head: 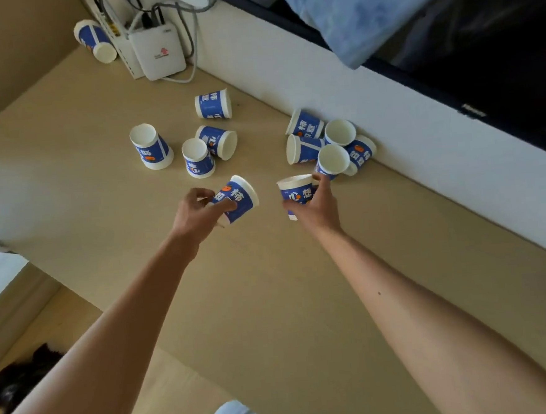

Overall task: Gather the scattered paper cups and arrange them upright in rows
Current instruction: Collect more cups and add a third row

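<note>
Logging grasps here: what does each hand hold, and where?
The left hand grips a tilted paper cup near its base; right hand grips a second cup round its side.

each hand (197,209) (316,203) holds a paper cup (239,199) (296,190) above the table (272,304)

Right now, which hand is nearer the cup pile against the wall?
Right. The right hand, gripping an upright cup, is just in front of the cup pile; the left hand, gripping a tilted cup, is farther left.
</note>
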`<state>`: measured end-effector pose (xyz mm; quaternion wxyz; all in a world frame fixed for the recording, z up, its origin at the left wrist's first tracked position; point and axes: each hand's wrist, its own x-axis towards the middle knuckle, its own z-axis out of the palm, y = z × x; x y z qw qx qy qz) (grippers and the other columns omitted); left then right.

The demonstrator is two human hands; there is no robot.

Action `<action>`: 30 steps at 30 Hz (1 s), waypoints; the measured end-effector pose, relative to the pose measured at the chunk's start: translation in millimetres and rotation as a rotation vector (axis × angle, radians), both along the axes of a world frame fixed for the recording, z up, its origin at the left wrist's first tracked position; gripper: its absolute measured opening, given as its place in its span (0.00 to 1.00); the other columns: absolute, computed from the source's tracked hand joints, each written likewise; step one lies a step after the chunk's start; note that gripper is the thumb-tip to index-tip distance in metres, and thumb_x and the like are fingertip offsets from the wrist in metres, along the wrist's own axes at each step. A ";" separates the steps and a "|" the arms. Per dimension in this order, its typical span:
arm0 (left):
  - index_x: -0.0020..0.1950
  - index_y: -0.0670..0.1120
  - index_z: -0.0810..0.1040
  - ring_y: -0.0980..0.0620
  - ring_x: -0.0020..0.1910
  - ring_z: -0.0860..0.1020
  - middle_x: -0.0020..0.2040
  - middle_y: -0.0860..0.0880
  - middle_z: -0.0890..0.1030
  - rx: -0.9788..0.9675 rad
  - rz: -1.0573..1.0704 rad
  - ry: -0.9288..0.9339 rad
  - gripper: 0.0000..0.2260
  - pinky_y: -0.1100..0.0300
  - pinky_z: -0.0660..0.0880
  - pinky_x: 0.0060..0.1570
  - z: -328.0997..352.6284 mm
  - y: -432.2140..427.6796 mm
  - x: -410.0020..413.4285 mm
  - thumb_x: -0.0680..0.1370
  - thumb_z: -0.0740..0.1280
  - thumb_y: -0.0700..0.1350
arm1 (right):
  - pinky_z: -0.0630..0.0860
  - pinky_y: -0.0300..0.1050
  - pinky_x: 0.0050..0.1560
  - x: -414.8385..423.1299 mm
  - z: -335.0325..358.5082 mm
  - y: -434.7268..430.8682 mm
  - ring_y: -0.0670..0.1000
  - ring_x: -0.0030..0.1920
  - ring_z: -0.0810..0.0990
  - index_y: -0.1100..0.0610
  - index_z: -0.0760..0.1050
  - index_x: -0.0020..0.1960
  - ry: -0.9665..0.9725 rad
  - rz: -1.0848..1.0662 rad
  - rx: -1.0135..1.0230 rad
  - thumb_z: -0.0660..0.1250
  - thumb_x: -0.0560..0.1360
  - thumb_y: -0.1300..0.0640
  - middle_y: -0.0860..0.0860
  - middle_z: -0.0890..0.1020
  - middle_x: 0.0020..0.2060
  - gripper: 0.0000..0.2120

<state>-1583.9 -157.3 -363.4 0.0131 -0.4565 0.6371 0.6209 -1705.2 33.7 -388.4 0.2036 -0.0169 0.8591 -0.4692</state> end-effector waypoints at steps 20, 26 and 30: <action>0.59 0.46 0.72 0.58 0.46 0.79 0.50 0.52 0.79 -0.077 -0.717 0.317 0.31 0.70 0.77 0.39 12.1 382.6 -41.1 0.62 0.77 0.27 | 0.75 0.33 0.43 71.7 26.3 411.8 0.42 0.49 0.81 0.54 0.73 0.63 0.078 -0.540 -0.216 0.79 0.65 0.62 0.46 0.82 0.52 0.29; 0.55 0.58 0.73 0.60 0.46 0.80 0.51 0.55 0.81 -0.122 -0.872 0.343 0.33 0.68 0.77 0.40 9.7 492.4 -26.6 0.59 0.81 0.34 | 0.79 0.35 0.46 108.3 20.2 522.4 0.43 0.51 0.84 0.53 0.74 0.63 0.116 -0.705 -0.327 0.78 0.65 0.64 0.46 0.84 0.52 0.29; 0.54 0.61 0.73 0.63 0.47 0.81 0.50 0.62 0.82 -0.117 -0.944 0.345 0.31 0.69 0.77 0.42 10.3 550.7 -18.0 0.57 0.80 0.44 | 0.80 0.36 0.44 128.1 14.8 584.9 0.44 0.49 0.84 0.48 0.74 0.60 0.140 -0.801 -0.342 0.79 0.62 0.57 0.43 0.83 0.50 0.28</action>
